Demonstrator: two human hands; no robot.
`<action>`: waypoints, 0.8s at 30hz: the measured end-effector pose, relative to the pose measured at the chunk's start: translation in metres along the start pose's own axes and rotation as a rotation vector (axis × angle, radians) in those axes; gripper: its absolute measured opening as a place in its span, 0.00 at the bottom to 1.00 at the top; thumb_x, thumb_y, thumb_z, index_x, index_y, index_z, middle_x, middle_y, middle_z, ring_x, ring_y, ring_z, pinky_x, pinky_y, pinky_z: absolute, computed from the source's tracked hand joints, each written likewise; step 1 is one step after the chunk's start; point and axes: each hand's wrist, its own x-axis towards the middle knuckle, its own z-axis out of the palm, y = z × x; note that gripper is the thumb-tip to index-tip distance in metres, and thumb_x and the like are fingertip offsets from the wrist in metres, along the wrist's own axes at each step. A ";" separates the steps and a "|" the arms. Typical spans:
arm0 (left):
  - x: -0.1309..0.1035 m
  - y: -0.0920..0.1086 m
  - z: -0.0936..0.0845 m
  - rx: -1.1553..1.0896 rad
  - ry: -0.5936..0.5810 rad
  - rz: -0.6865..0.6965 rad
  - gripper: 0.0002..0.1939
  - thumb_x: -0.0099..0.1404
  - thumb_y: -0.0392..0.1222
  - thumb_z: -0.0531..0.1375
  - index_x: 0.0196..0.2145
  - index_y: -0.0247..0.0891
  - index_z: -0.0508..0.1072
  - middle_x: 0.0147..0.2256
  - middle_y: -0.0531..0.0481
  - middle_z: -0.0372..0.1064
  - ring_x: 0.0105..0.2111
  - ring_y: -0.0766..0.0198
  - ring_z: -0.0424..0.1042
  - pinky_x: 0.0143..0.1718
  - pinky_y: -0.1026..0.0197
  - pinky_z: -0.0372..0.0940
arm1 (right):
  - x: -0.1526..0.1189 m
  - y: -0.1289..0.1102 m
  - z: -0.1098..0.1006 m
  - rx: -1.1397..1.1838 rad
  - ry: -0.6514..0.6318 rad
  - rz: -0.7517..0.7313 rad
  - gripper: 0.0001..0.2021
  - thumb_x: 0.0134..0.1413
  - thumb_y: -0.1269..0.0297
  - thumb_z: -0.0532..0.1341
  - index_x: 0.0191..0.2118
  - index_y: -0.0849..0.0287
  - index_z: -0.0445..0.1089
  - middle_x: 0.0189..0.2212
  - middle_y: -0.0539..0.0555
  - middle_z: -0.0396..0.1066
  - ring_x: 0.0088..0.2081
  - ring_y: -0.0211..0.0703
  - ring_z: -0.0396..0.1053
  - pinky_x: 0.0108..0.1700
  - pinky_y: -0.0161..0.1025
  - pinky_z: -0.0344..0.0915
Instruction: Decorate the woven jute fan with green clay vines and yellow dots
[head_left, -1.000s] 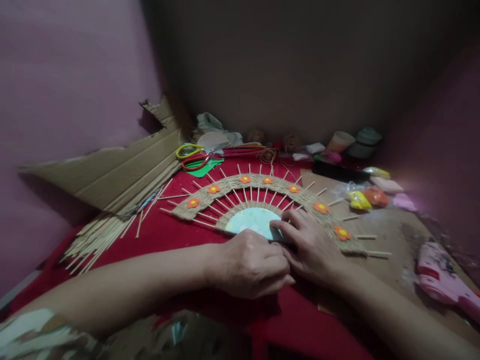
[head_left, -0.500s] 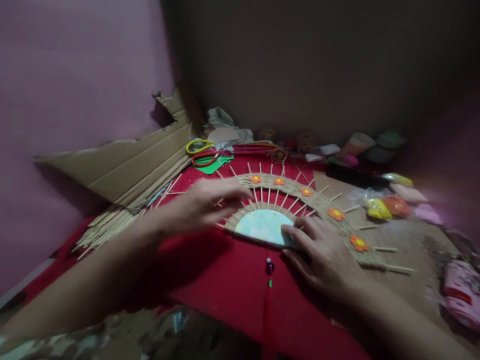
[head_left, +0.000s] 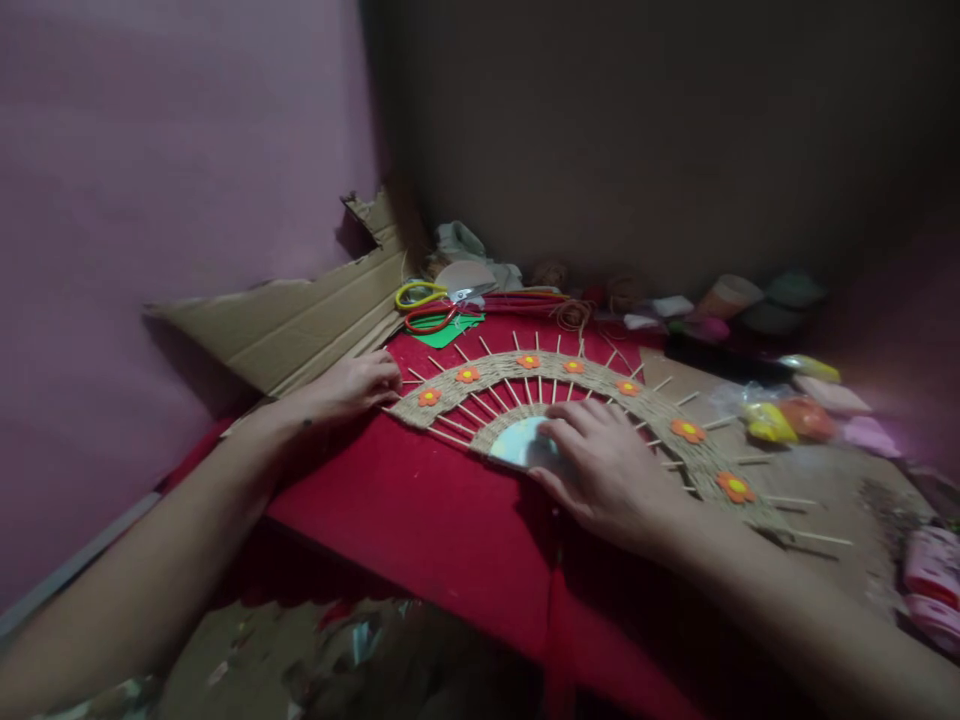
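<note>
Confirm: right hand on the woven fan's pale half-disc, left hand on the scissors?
No: the head view shows the left hand at the left end of the woven fan, not on the scissors. The right hand is on the pale half-disc.

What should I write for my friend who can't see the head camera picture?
A person's right hand rests on the pale blue half-circle of a tan woven fan with orange flowers; their left hand is by its left end. The fan lies mostly on red cloth, with yellow-and-red-handled metal scissors behind it.
</note>
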 end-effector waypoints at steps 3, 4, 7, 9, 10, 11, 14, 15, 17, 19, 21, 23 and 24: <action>-0.001 -0.002 0.000 -0.017 0.019 0.027 0.08 0.62 0.42 0.54 0.29 0.37 0.71 0.33 0.48 0.62 0.33 0.65 0.63 0.36 0.63 0.59 | 0.031 -0.018 0.006 0.083 -0.100 -0.074 0.13 0.59 0.61 0.55 0.46 0.60 0.69 0.41 0.57 0.70 0.43 0.49 0.62 0.46 0.45 0.59; -0.002 -0.003 0.001 -0.021 0.029 0.036 0.09 0.62 0.42 0.54 0.29 0.37 0.71 0.33 0.48 0.62 0.33 0.64 0.63 0.36 0.63 0.59 | 0.039 -0.023 0.011 0.101 -0.116 -0.099 0.13 0.59 0.61 0.55 0.46 0.59 0.69 0.40 0.56 0.70 0.42 0.48 0.62 0.44 0.44 0.58; -0.005 -0.004 0.004 -0.023 0.057 0.054 0.11 0.64 0.43 0.52 0.28 0.37 0.70 0.33 0.49 0.61 0.33 0.64 0.62 0.36 0.63 0.59 | 0.055 -0.031 0.028 0.070 -0.100 -0.138 0.12 0.59 0.61 0.55 0.45 0.55 0.72 0.41 0.58 0.68 0.43 0.50 0.61 0.43 0.45 0.56; -0.007 -0.002 0.007 -0.016 0.068 0.061 0.11 0.65 0.42 0.51 0.29 0.37 0.69 0.34 0.49 0.60 0.34 0.64 0.61 0.36 0.63 0.58 | 0.057 -0.032 0.037 0.037 -0.069 -0.136 0.11 0.59 0.61 0.56 0.43 0.54 0.73 0.41 0.59 0.67 0.43 0.51 0.60 0.42 0.46 0.55; -0.008 0.000 0.008 -0.010 0.072 0.062 0.11 0.65 0.42 0.51 0.29 0.37 0.69 0.34 0.49 0.60 0.34 0.64 0.60 0.36 0.63 0.58 | 0.057 -0.032 0.041 0.031 -0.056 -0.136 0.11 0.59 0.60 0.56 0.43 0.53 0.73 0.41 0.59 0.66 0.43 0.52 0.60 0.41 0.46 0.54; -0.008 0.001 0.008 -0.002 0.076 0.060 0.11 0.65 0.41 0.51 0.29 0.37 0.68 0.34 0.49 0.60 0.34 0.64 0.60 0.36 0.64 0.57 | 0.056 -0.031 0.043 0.030 -0.048 -0.136 0.11 0.59 0.60 0.56 0.43 0.52 0.74 0.39 0.59 0.66 0.42 0.51 0.59 0.41 0.46 0.54; -0.008 0.006 0.010 0.022 0.090 0.049 0.12 0.66 0.40 0.49 0.29 0.37 0.68 0.34 0.49 0.59 0.33 0.64 0.59 0.34 0.64 0.56 | 0.055 -0.029 0.045 0.038 -0.039 -0.147 0.12 0.60 0.60 0.55 0.45 0.49 0.74 0.38 0.58 0.66 0.42 0.50 0.58 0.40 0.45 0.52; -0.008 0.007 0.010 0.030 0.096 0.045 0.12 0.66 0.40 0.49 0.29 0.37 0.68 0.34 0.50 0.59 0.33 0.64 0.58 0.33 0.64 0.55 | 0.054 -0.029 0.045 0.037 -0.039 -0.152 0.12 0.60 0.60 0.55 0.45 0.49 0.74 0.38 0.58 0.66 0.42 0.50 0.58 0.40 0.45 0.52; -0.007 0.008 0.011 0.040 0.107 0.041 0.11 0.66 0.41 0.49 0.30 0.38 0.68 0.34 0.50 0.59 0.32 0.64 0.58 0.33 0.64 0.55 | 0.054 -0.028 0.045 0.035 -0.035 -0.158 0.13 0.61 0.60 0.54 0.45 0.49 0.74 0.38 0.58 0.66 0.41 0.50 0.58 0.40 0.45 0.52; -0.007 0.007 0.011 0.044 0.113 0.044 0.11 0.66 0.41 0.50 0.31 0.38 0.69 0.34 0.50 0.60 0.32 0.64 0.58 0.33 0.64 0.55 | 0.054 -0.028 0.045 0.035 -0.030 -0.160 0.13 0.61 0.60 0.54 0.46 0.49 0.74 0.39 0.58 0.66 0.41 0.50 0.58 0.40 0.45 0.51; -0.006 0.005 0.012 0.045 0.118 0.053 0.11 0.66 0.41 0.50 0.31 0.38 0.69 0.34 0.50 0.60 0.32 0.65 0.59 0.34 0.64 0.56 | 0.053 -0.028 0.045 0.033 -0.026 -0.154 0.13 0.61 0.60 0.53 0.46 0.49 0.74 0.39 0.58 0.66 0.41 0.50 0.58 0.40 0.45 0.51; -0.006 0.002 0.013 0.045 0.127 0.060 0.10 0.67 0.42 0.50 0.31 0.38 0.68 0.34 0.50 0.60 0.33 0.64 0.60 0.35 0.64 0.57 | 0.053 -0.029 0.046 0.031 -0.019 -0.152 0.13 0.60 0.60 0.54 0.45 0.49 0.73 0.40 0.58 0.66 0.42 0.51 0.58 0.41 0.45 0.52; -0.006 0.000 0.014 0.046 0.133 0.062 0.10 0.67 0.42 0.50 0.31 0.38 0.68 0.35 0.49 0.60 0.34 0.64 0.61 0.36 0.63 0.57 | 0.052 -0.029 0.046 0.031 -0.012 -0.156 0.12 0.60 0.60 0.55 0.46 0.50 0.73 0.42 0.58 0.66 0.43 0.51 0.58 0.41 0.46 0.52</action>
